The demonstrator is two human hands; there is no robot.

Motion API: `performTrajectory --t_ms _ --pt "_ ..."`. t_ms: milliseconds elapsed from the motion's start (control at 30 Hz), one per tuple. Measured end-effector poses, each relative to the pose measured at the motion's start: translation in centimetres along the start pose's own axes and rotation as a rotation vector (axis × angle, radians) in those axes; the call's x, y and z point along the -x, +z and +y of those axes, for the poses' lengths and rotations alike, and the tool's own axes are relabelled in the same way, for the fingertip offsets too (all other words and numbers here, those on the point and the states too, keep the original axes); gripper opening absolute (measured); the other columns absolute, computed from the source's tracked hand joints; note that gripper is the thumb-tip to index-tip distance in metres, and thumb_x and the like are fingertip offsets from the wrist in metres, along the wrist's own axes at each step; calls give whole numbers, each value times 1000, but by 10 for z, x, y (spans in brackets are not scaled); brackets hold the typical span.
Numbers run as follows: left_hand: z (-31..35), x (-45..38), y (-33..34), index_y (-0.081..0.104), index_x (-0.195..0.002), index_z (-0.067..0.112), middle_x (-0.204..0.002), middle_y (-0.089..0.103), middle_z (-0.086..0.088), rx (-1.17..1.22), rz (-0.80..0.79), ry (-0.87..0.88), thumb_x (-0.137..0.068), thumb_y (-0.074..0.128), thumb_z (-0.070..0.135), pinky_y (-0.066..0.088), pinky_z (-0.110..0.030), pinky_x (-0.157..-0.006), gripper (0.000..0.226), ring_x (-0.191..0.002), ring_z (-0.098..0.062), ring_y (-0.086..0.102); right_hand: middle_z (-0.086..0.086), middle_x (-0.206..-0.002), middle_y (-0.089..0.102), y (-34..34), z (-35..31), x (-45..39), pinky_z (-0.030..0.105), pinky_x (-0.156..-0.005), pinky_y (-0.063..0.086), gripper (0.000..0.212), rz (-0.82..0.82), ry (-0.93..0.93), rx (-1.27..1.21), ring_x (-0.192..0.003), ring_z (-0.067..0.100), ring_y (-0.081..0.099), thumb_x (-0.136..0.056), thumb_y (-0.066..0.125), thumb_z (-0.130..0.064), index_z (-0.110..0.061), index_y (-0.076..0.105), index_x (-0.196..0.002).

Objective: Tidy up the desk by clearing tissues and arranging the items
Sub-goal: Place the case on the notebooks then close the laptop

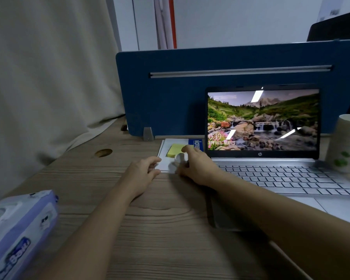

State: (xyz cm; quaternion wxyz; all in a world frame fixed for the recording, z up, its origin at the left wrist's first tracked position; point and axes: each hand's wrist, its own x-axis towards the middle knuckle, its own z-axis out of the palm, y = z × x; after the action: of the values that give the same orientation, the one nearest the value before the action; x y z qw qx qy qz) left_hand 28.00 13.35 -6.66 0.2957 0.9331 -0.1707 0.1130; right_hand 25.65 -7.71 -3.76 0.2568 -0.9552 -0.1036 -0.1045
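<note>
A white notebook (168,164) with a blue title strip lies flat on the wooden desk (160,229), just left of the open laptop (271,172). A yellow sticky-note pad (174,150) rests on its cover. My left hand (143,171) touches the notebook's near left corner, fingers curled at its edge. My right hand (196,165) sits at the notebook's right side, with a small white round object (179,158) between thumb and fingers. A purple tissue pack (16,229) lies at the near left corner of the desk.
A blue partition panel (220,98) stands behind the notebook and laptop. A paper cup (346,144) with a green print stands right of the laptop. A round cable hole (103,152) is in the desk at left. A beige curtain (49,77) hangs on the left.
</note>
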Motion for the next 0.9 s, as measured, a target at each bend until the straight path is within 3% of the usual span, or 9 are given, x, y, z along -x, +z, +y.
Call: performTrajectory --t_ms 100,233,367,533,733,900 --pt "0 2 -1 56 -132 33 -126 64 5 7 11 8 -92 65 27 42 -19 -83 42 -104 -2 56 11 -139 47 -13 3 5 38 -97 43 69 32 -29 10 -121 27 49 -85 69 -44 -14 39 -139" --pt "-2 2 -2 62 -126 31 -122 65 3 -1 18 39 -92 65 26 43 -19 -81 34 -101 -3 57 9 -132 52 -57 23 3 38 -95 46 48 196 -73 97 -117 25 50 -91 63 -37 -15 48 -131" --pt "-2 3 -2 63 -124 31 -123 63 6 -16 13 63 -92 65 29 45 -23 -85 32 -103 -4 57 10 -129 56 -110 55 0 41 -97 46 42 294 -27 186 -115 25 51 -92 61 -34 -11 54 -127" --pt "5 4 -1 60 -128 30 -134 58 10 -55 15 99 -91 66 33 46 -28 -91 37 -112 -9 55 13 -129 57 -152 83 10 41 -99 45 43 302 27 226 -115 27 53 -91 64 -29 -7 54 -126" --pt "45 11 20 48 -142 26 -145 49 7 -117 79 215 -90 66 36 33 -30 -105 56 -128 -10 39 15 -131 54 -179 100 20 45 -102 43 48 303 54 251 -118 29 50 -89 66 -31 -9 52 -129" --pt "94 7 44 44 -145 23 -148 47 5 -189 173 268 -92 58 46 29 -35 -112 60 -138 -16 34 13 -130 55 -189 106 19 40 -98 44 47 317 48 266 -116 28 51 -89 65 -33 -11 53 -129"
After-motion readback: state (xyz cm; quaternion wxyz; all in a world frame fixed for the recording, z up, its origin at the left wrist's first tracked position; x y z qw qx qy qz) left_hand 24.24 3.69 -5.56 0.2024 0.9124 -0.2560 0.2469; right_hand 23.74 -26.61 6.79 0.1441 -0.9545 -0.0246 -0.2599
